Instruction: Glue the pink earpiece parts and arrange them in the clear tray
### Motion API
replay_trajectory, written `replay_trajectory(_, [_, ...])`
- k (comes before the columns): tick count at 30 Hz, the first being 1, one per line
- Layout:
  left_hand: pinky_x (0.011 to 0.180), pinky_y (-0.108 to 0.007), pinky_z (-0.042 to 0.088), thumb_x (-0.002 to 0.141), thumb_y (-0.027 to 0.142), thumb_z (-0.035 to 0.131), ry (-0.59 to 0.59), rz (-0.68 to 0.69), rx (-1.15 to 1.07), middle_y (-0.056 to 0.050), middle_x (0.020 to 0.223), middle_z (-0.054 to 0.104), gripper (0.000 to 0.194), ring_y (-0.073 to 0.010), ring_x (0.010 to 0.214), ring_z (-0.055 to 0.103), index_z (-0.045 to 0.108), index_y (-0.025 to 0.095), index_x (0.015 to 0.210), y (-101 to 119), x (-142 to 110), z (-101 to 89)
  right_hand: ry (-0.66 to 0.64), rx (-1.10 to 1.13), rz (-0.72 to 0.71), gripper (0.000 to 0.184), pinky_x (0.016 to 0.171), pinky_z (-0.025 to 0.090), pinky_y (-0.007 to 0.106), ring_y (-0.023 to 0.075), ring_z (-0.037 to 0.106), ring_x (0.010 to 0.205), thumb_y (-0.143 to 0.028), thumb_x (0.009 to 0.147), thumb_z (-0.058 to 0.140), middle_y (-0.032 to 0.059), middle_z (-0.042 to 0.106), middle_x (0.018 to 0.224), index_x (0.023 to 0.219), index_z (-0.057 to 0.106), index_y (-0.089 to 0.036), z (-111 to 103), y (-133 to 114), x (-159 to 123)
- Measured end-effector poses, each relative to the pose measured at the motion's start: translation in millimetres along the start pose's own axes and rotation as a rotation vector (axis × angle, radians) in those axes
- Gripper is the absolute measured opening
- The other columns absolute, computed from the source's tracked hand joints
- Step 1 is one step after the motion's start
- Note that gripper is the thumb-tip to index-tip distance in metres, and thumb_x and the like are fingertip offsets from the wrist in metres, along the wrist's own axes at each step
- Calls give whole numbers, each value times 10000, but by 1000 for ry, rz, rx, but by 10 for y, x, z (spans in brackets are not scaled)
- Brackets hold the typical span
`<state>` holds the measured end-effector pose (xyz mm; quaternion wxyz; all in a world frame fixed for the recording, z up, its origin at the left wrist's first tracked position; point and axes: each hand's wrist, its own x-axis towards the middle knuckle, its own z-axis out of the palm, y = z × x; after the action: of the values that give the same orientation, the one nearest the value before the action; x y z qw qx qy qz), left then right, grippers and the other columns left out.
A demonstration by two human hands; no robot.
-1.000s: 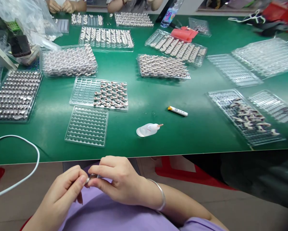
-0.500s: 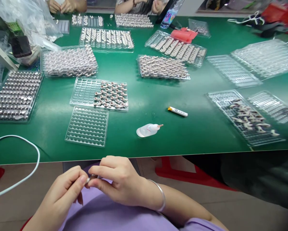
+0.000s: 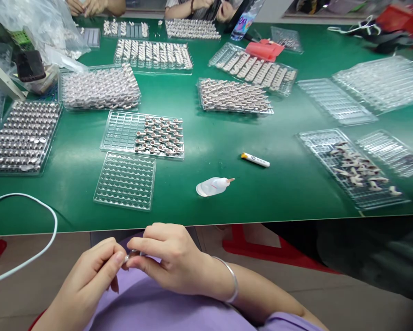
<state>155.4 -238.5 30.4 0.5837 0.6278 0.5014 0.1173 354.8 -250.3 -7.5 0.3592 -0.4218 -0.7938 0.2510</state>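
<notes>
Both of my hands meet in front of my lap, just off the table's near edge. My left hand (image 3: pixel 92 273) pinches one end of a small whitish earbud shell (image 3: pixel 133 253) between thumb and forefinger. The thumb and fingers of my right hand (image 3: pixel 168 257) close on its other end; a dark hollow shows between them, and the rest is covered. Just beyond the hands lies a clear moulded tray (image 3: pixel 125 181) with rows of small pockets. Behind it, another tray (image 3: pixel 123 131) carries similar earbud shells (image 3: pixel 160 135) in its right half.
A squeeze bottle (image 3: pixel 213 186) and a white tube with a yellow cap (image 3: pixel 255 159) lie mid-table. Filled trays (image 3: pixel 235 96) stand farther back. Loose parts (image 3: pixel 358 165) lie on a tray at right. A white cable (image 3: pixel 53 230) loops at left. Other people's hands (image 3: pixel 89 6) are across the table.
My hands and the earbud shell keep practically the same position. Across the table, other people's hands have shifted slightly.
</notes>
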Motion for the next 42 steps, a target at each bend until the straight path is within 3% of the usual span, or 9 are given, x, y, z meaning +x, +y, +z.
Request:
replay_trajectory(23, [518,-187,416,973,415,357,42,99,143,25,621,516,415,-100,542,517,492,208,640,15,11,-17,2,-33,-8,290,530,364,231,96,501,537,-393,966,503,-7,602,631,860,673,-184,-4,-6,12])
replay_trajectory(33, [530,-196,431,968,393,369,41,111,129,21,622,520,402,-110,547,528,493,209,633,30,-7,7,-68,23,30,298,527,363,221,97,495,547,-399,961,501,-9,577,626,843,673,-187,-26,-9,12])
replay_trajectory(42, [535,-202,415,963,315,406,175,193,218,25,656,531,293,-110,553,533,570,221,739,-16,-82,90,3,50,29,276,569,433,212,105,555,585,-385,968,504,21,642,694,928,668,-166,24,2,-6])
